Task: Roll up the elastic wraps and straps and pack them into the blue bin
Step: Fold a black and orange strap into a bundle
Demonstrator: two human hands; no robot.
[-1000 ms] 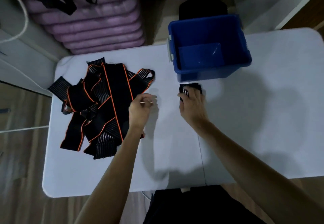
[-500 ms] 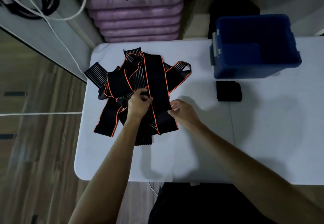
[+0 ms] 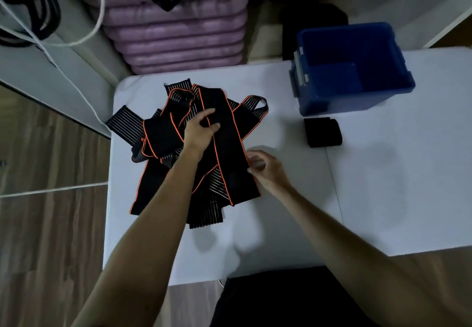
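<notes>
wraps (image 3: 201, 147) | tangled pile; left hand (image 3: 199, 132) covers middle

Bare desk (image 3: 383, 199) lies open across the frame's right and lower centre. The strap pile (image 3: 194, 152) fills the centre-left; the rolled wrap (image 3: 323, 132) sits just below the blue bin (image 3: 332, 101), narrowing that approach.

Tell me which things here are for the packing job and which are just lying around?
For the job: pile of wraps, rolled wrap, blue bin, left hand, right hand.
Lying around: purple cushions, white cord.
</notes>
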